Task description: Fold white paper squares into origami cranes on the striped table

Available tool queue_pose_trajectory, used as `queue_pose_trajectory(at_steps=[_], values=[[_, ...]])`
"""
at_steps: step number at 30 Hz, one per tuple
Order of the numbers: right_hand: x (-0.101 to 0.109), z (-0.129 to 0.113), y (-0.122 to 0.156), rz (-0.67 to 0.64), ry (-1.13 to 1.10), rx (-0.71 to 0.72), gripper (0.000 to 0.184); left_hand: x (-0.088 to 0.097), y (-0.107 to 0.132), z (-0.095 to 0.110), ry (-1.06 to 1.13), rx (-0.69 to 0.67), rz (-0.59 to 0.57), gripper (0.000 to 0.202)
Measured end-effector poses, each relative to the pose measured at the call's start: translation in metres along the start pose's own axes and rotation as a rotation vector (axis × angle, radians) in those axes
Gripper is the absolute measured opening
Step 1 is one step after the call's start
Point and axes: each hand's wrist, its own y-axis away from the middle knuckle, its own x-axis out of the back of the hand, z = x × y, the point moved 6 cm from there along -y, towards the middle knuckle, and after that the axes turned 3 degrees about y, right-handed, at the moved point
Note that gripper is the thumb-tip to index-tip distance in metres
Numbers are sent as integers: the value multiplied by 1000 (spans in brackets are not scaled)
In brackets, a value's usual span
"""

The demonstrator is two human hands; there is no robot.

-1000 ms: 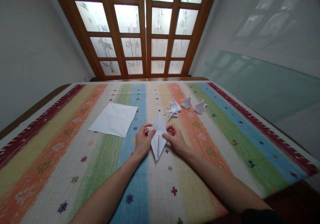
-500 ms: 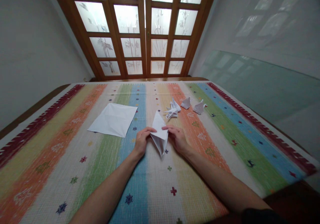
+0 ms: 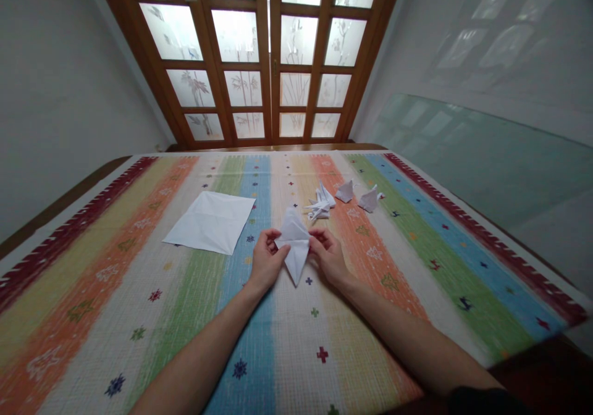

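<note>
A white folded paper, shaped like a long diamond with a crease across its middle, is held between my two hands above the table. My left hand pinches its left corner, thumb on the near face. On the opposite side, my right hand grips the right corner between thumb and fingers. The paper's lower point faces me and its upper point faces away. Just beyond it lies a cluster of folded paper cranes.
A creased white paper sheet lies flat to the left. Two more folded paper pieces, one left and one right, stand at the back right. A striped tablecloth covers the table. Glazed wooden doors rise behind.
The near flap of the folded paper, loose and spread before, now lies flat as a point toward me. My thumbs have shifted toward me along its edges.
</note>
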Motion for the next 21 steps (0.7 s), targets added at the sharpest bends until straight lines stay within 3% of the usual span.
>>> queue_pose_trajectory(at_steps=[5,8,13,16,21], values=[[-5,4,3,-59,-90,-77,31,-3,4,3,-183,-23,-75,29],[-9,3,5,-94,-106,-122,32,-6,8,10,-305,-106,-105,30],[-12,4,7,-135,-133,-129,34,-18,15,15,-384,-196,-278,63],[-12,6,7,-130,-140,-132,36,-21,17,9,-319,-129,-355,74],[-5,3,1,-51,-124,-35,45,-21,18,4,3,44,-382,64]])
